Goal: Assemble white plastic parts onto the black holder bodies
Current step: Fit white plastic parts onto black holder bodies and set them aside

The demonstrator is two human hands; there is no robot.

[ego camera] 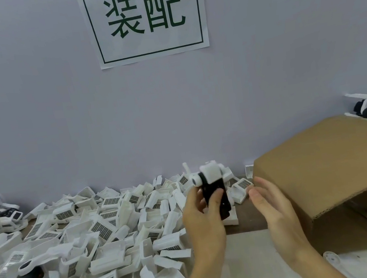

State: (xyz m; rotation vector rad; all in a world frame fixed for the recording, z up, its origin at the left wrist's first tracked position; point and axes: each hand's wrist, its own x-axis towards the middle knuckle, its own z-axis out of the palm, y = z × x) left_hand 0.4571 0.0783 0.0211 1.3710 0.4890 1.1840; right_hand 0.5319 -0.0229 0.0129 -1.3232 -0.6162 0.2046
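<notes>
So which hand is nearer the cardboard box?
Right. The right hand hovers open just beside the cardboard box; the left hand is farther left, holding the black holder body.

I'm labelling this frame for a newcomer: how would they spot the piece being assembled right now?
Find the cardboard box on the right; just left of its near corner the left hand holds a black holder body upright. Unlike the loose white parts heaped around, it is black, topped with a white part.
</notes>
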